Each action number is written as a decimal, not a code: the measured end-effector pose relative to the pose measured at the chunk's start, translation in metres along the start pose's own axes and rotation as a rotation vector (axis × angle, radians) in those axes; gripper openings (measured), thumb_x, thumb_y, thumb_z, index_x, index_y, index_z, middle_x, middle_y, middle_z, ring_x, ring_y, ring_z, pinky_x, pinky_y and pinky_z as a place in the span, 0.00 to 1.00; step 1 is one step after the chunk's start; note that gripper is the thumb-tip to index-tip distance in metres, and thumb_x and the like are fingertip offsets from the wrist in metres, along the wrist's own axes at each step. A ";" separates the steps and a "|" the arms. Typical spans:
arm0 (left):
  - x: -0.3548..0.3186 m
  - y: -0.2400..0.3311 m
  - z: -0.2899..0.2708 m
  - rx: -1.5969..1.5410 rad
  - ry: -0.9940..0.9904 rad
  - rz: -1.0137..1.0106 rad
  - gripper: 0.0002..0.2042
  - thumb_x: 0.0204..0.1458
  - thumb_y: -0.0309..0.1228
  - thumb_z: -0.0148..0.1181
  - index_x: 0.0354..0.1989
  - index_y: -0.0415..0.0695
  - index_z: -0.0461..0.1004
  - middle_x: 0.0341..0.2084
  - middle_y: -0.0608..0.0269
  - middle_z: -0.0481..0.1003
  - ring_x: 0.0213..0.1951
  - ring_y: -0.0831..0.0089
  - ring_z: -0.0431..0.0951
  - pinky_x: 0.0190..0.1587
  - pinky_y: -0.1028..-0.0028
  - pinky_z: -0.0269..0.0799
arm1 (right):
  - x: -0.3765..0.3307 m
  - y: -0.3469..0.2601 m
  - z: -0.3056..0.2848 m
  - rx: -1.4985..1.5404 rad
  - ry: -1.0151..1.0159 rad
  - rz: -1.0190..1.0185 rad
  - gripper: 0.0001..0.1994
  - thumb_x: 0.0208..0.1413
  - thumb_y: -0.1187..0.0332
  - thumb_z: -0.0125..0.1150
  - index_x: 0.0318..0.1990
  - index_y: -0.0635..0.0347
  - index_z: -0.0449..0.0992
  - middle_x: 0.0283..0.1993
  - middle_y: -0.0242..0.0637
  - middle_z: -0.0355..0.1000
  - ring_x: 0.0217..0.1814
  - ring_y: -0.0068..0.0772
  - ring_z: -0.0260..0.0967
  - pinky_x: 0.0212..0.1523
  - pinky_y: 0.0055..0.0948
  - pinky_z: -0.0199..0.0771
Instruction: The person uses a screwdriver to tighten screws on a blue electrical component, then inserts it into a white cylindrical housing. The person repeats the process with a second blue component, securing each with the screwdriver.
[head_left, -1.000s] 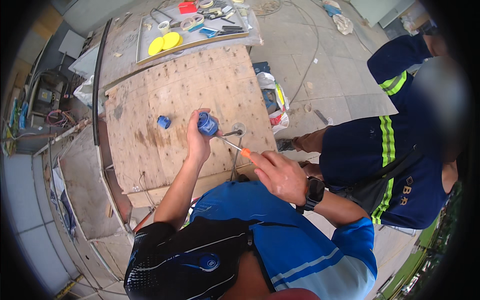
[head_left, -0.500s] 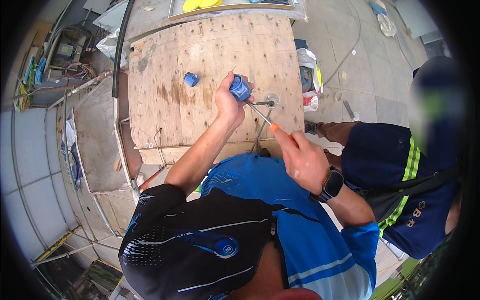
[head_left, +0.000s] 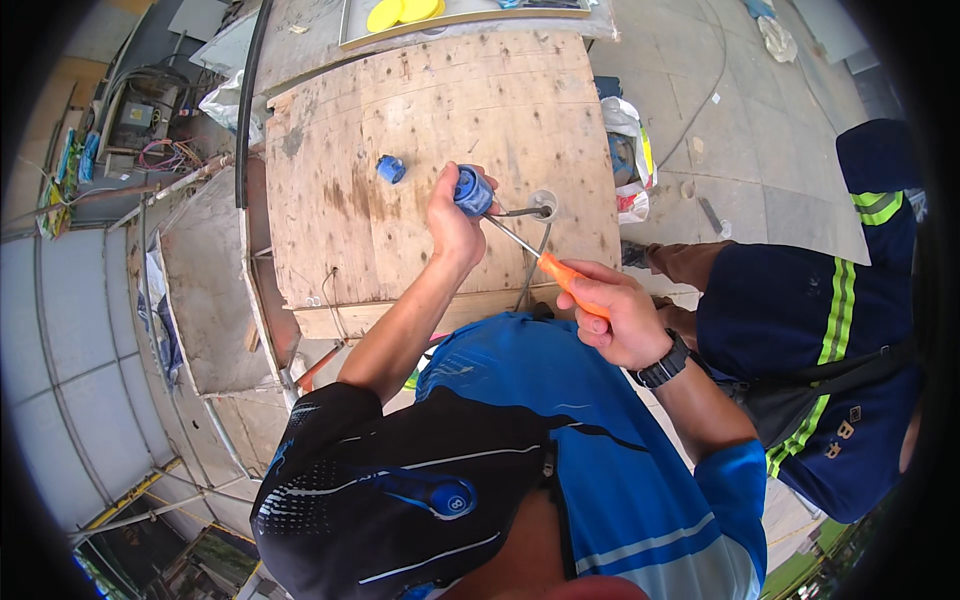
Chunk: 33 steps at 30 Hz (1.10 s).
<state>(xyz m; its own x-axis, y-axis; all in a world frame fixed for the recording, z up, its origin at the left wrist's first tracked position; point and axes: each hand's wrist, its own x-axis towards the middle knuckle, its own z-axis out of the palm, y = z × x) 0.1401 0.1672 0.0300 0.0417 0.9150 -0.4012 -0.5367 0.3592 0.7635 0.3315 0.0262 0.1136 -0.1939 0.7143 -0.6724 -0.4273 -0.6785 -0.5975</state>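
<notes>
Yellow discs (head_left: 402, 12) far edge; co-worker (head_left: 830, 310) right; plastic bag (head_left: 630, 160).

I see a blue plug (head_left: 472, 190), an orange screwdriver handle (head_left: 568, 283), yellow discs (head_left: 402, 12) and a brown wooden board (head_left: 420, 120).

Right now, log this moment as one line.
left hand: grips blue fitting | right hand: holds orange screwdriver, tip at fitting | plywood board beneath
</notes>
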 end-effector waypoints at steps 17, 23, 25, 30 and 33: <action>-0.015 0.009 0.025 -0.162 0.062 0.091 0.23 0.64 0.49 0.43 0.35 0.40 0.73 0.27 0.56 0.76 0.31 0.65 0.78 0.23 0.67 0.72 | -0.030 -0.024 0.036 -1.448 0.112 -0.856 0.24 0.53 0.77 0.59 0.60 0.61 0.70 0.27 0.42 0.70 0.25 0.43 0.71 0.27 0.36 0.74; -0.014 0.002 0.017 -0.141 0.095 0.117 0.23 0.64 0.49 0.43 0.35 0.40 0.73 0.25 0.55 0.76 0.30 0.66 0.77 0.23 0.67 0.72 | 0.001 0.021 0.023 -0.814 0.117 -0.965 0.20 0.56 0.76 0.60 0.57 0.64 0.75 0.30 0.44 0.76 0.22 0.30 0.68 0.22 0.29 0.67; -0.013 0.003 0.015 -0.132 0.089 0.122 0.23 0.64 0.50 0.43 0.35 0.40 0.73 0.25 0.55 0.76 0.30 0.66 0.77 0.23 0.67 0.71 | -0.014 -0.002 0.033 -0.393 0.078 -0.394 0.20 0.57 0.75 0.59 0.59 0.65 0.74 0.30 0.38 0.74 0.21 0.23 0.64 0.20 0.23 0.62; -0.002 0.003 0.006 -0.127 0.028 0.096 0.24 0.63 0.50 0.42 0.36 0.40 0.73 0.26 0.54 0.76 0.29 0.64 0.76 0.24 0.66 0.71 | -0.014 -0.011 0.040 -0.041 0.009 -0.051 0.22 0.60 0.74 0.57 0.63 0.65 0.70 0.32 0.30 0.70 0.20 0.15 0.58 0.20 0.18 0.58; 0.010 0.012 0.003 -0.194 -0.088 0.057 0.24 0.62 0.51 0.42 0.37 0.40 0.73 0.27 0.53 0.76 0.28 0.62 0.75 0.27 0.62 0.69 | -0.020 -0.014 0.044 -0.386 -0.003 -0.167 0.24 0.62 0.71 0.56 0.65 0.64 0.65 0.32 0.30 0.70 0.22 0.16 0.59 0.23 0.19 0.61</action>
<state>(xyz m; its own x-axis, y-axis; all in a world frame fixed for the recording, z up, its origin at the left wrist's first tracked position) 0.1361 0.1813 0.0366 0.0752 0.9483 -0.3084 -0.6920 0.2723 0.6685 0.3023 0.0285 0.1549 -0.1525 0.8198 -0.5520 -0.0906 -0.5678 -0.8182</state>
